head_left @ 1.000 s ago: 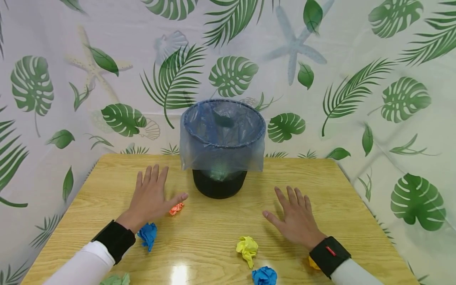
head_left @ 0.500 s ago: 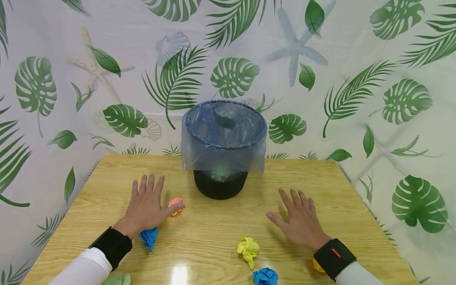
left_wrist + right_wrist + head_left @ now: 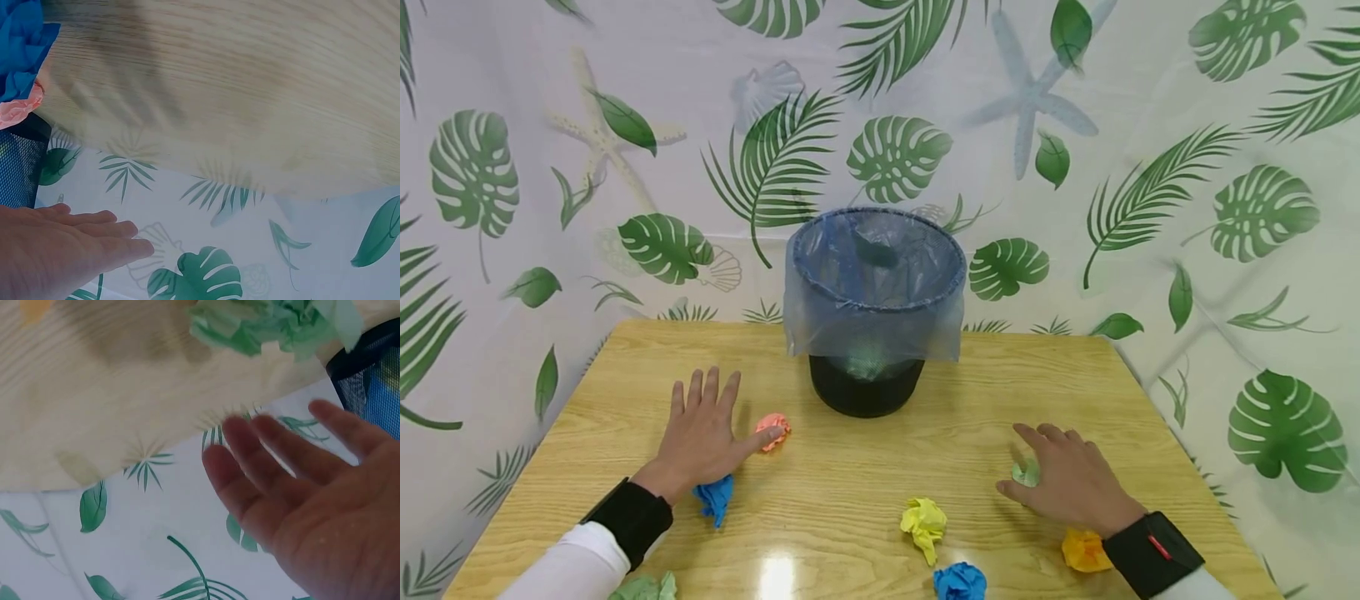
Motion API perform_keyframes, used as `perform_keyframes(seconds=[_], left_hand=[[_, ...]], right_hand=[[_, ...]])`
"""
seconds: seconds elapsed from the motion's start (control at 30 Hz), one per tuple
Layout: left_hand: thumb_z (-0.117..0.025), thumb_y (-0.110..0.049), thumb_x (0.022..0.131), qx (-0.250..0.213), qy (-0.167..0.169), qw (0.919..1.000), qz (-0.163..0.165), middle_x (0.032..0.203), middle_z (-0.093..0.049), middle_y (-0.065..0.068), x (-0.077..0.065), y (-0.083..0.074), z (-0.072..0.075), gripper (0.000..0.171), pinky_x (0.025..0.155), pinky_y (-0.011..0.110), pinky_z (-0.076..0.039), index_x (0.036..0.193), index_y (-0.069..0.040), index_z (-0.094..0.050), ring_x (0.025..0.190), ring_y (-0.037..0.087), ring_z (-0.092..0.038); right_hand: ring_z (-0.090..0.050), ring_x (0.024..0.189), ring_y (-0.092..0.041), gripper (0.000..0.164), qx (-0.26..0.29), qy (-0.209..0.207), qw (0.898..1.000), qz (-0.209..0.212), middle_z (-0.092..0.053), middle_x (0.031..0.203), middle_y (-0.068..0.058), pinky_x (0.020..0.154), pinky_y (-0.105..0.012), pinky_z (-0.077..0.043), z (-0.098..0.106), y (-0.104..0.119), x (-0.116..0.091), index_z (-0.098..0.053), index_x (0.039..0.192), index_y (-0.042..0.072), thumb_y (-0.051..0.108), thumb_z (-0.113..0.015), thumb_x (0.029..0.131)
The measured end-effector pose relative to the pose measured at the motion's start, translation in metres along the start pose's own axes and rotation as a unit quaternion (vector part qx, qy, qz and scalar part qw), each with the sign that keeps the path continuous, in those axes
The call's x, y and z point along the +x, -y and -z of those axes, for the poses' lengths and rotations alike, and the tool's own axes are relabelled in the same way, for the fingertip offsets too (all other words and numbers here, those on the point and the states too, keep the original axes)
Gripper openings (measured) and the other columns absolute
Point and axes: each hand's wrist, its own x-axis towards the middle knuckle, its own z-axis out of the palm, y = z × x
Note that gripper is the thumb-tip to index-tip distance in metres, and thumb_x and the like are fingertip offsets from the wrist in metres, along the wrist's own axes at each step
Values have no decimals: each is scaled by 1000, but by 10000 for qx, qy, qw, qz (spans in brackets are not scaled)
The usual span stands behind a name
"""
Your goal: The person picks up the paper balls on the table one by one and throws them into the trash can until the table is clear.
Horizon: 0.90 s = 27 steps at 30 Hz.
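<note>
My left hand (image 3: 700,433) hovers over the left of the wooden table with its fingers spread. Its thumb overlaps a crumpled pink paper ball (image 3: 772,432) in the head view, and a crumpled blue paper ball (image 3: 715,497) shows just below the wrist. On the other side, my right hand (image 3: 1070,477) hangs above the table with fingers slightly bent, holding nothing. A pale green paper ball (image 3: 1026,473) shows between its thumb and forefinger, partly hidden; the right wrist view has the green paper (image 3: 275,325) apart from the fingers. Near that wrist lies an orange paper ball (image 3: 1086,551).
A black mesh bin (image 3: 867,392) lined with a bluish plastic bag (image 3: 872,329) stands at the table's back middle. A yellow paper ball (image 3: 924,529) and another blue one (image 3: 960,581) lie toward the front. More green paper (image 3: 645,588) sits front left. Leaf-patterned cloth (image 3: 910,50) hangs behind.
My right hand has shifted right and a little toward me, its fingers bending more, and the green paper ball beneath it has come into sight. My left hand has drawn slightly back and left.
</note>
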Motion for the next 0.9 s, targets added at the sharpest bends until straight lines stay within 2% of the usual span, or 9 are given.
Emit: perform_keyframes(seconds=[0.17, 0.3, 0.57, 0.7, 0.8, 0.9], left_hand=[[-56, -73, 92, -51, 26, 10000, -17, 161, -22, 38, 1, -1, 0, 104, 118, 72, -1, 158, 4, -31, 150, 57, -11], [-56, -74, 92, 18, 73, 10000, -15, 160, -22, 39, 2, -2, -1, 106, 118, 72, -1, 158, 4, -31, 149, 59, -13], [-56, -76, 91, 30, 170, 9998, 24, 161, -21, 38, 2, -3, -2, 108, 119, 71, 0, 159, 4, -31, 150, 58, -11], [-57, -75, 90, 46, 157, 9999, 28, 161, -22, 38, 0, -2, -2, 108, 119, 71, 0, 158, 4, -31, 149, 58, -12], [-57, -76, 90, 33, 140, 9999, 11, 160, -22, 38, 0, -2, -2, 108, 118, 72, 0, 158, 4, -32, 149, 58, -12], [-56, -78, 89, 29, 119, 9999, -12, 160, -23, 38, -1, -2, -2, 109, 118, 72, -1, 158, 4, -33, 149, 58, -12]], right_hand=[[-67, 93, -37, 90, 2, 422, 9991, 95, -67, 121, -22, 78, -60, -52, 7, -6, -7, -58, 144, 7, 64, -79, 78], [-68, 93, -34, 85, 188, 616, 9979, 109, -68, 120, -20, 77, -56, -55, 3, -9, -10, -60, 141, 8, 56, -85, 76], [-66, 90, -26, 56, 451, 944, 9943, -184, -70, 114, -11, 68, -42, -56, -4, -9, -5, -72, 124, 12, 31, -91, 75], [-64, 93, -24, 40, 591, 1015, 9927, -258, -70, 112, -10, 75, -42, -57, -7, -9, -3, -76, 113, 12, 17, -89, 75], [-65, 100, -27, 35, 780, 1049, 9912, -223, -71, 114, -11, 81, -45, -58, -9, -11, -2, -77, 109, 10, 6, -86, 76], [-67, 100, -25, 31, 916, 953, 9911, -157, -73, 113, -10, 81, -44, -58, -9, -11, -1, -77, 106, 10, 0, -84, 77]])
